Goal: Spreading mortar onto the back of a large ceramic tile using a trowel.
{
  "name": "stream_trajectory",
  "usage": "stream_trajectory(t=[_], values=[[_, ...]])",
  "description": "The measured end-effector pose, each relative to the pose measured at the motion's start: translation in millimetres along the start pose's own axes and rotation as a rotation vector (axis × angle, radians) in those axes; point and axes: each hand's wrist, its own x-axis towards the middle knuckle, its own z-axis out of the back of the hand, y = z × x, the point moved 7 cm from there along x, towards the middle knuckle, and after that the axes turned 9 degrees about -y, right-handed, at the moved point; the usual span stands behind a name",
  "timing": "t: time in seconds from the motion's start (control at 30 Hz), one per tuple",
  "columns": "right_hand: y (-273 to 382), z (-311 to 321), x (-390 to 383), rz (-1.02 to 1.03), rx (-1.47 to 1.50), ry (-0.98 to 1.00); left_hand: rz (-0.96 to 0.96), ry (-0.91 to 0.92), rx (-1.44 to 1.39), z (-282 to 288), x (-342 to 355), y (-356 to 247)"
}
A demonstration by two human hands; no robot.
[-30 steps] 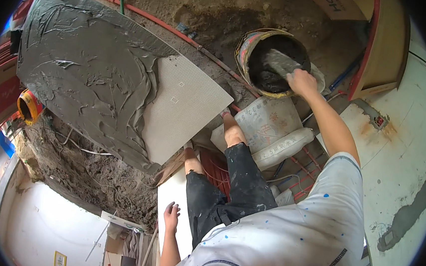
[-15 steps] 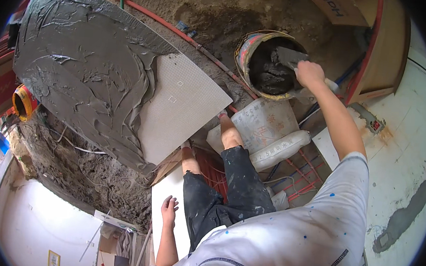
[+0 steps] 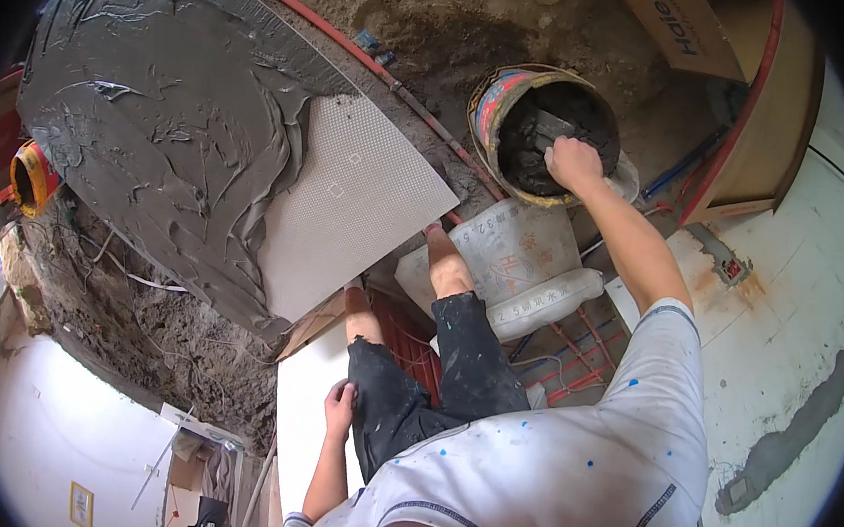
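My right hand (image 3: pixel 575 165) is closed round the handle of a trowel, above the mouth of a bucket (image 3: pixel 485 120) at the upper right. The trowel's grey blade (image 3: pixel 553 125) dips into dark wet mortar (image 3: pixel 592 118) inside; mortar hides part of it. Down beside my left thigh hangs my left hand (image 3: pixel 339 409), fingers loosely bent and apart, with nothing seen in it. A large pale tile (image 3: pixel 358 199) with a gridded back lies in front of me. Thick grey mortar (image 3: pixel 166 115) coats its left and far parts, while the near right corner is bare.
White printed sacks (image 3: pixel 517 251) lie between my feet and the bucket. A red pipe (image 3: pixel 359 55) runs along the tile's far edge. Cardboard (image 3: pixel 769 132) stands at the right by a white surface (image 3: pixel 788 273). An orange-yellow bucket (image 3: pixel 34 179) lies at the far left, near rough soil (image 3: pixel 176 363).
My right hand has moved left and slightly down over the bucket, taking the trowel blade deeper into the mortar. My left hand stays by my thigh, its fingers a little more bent.
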Motion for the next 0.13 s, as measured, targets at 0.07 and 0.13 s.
stream_trajectory(t=[0.07,0.13], values=[[-1,-5,-20,-0.17,0.171,0.023,-0.096,-0.018,0.09,0,13,8],[-14,-6,-39,-0.237,0.264,0.074,-0.164,-0.068,0.202,-10,15,2]])
